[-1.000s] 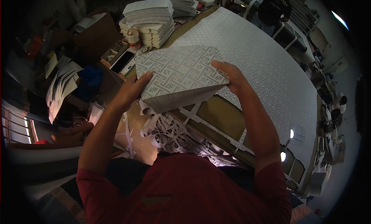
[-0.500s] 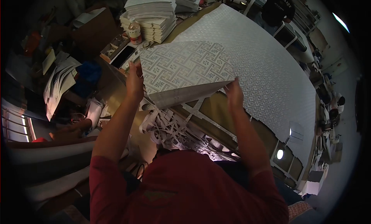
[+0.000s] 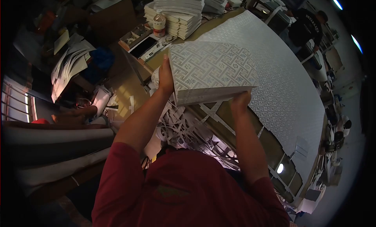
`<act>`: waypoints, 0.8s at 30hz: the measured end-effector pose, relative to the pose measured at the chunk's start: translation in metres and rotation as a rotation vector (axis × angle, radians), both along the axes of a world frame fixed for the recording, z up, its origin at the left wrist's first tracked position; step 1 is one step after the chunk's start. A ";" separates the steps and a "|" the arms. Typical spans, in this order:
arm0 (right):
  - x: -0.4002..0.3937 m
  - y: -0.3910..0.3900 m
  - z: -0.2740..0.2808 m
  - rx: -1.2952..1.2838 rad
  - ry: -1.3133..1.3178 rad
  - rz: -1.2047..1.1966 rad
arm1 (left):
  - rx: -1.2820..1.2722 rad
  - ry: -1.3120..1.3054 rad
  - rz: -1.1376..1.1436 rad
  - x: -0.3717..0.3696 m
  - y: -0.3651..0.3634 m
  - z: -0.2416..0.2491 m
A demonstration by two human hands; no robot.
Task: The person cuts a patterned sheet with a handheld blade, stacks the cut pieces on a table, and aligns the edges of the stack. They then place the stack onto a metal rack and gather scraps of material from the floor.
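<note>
A thick stack of patterned sheets [image 3: 213, 66], grey and white with a woven-line and flower design, is held up over the near edge of the worktable. My left hand [image 3: 166, 78] presses flat along its left side, fingers partly hidden behind it. At the lower right corner, my right hand [image 3: 240, 101] grips the stack from beneath, and its fingertips are mostly out of sight. Beyond lies a large sheet with the same sort of pattern [image 3: 282, 90] across the table. Below my hands, a leftover lattice of cut strips [image 3: 211, 113] rests on the brown tabletop.
Back left on the table are a bottle [image 3: 159, 26], a phone [image 3: 144, 47] and tall piles of cut sheets [image 3: 182, 17]. Tangled paper scraps [image 3: 182, 127] hang below the near edge. Large rolls [image 3: 58, 139] lie at left. Another person [image 3: 305, 29] stands far right.
The stack's skewed, fanned sheets now look more squared, with an even front edge. My left hand has shifted right with it. The view has turned somewhat, and the other person is more fully visible.
</note>
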State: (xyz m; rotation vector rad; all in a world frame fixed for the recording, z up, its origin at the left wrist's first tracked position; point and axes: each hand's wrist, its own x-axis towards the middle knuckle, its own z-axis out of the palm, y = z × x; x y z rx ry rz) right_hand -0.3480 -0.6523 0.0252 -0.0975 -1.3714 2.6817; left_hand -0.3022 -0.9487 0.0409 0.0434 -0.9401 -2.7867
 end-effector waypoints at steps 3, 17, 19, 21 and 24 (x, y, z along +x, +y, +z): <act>0.001 -0.003 0.009 -0.026 0.056 0.045 | -0.131 0.013 0.020 -0.003 0.002 -0.004; 0.017 -0.005 -0.024 0.099 -0.061 0.021 | -0.351 -0.145 0.354 0.005 0.013 -0.063; 0.015 -0.008 -0.021 0.080 -0.096 -0.006 | -0.265 -0.186 0.384 0.006 0.017 -0.060; 0.017 -0.010 -0.016 0.054 -0.148 -0.046 | -0.236 -0.215 0.370 -0.004 0.011 -0.085; 0.010 -0.001 -0.029 0.020 -0.139 0.033 | -0.114 -0.186 0.241 -0.004 -0.009 -0.118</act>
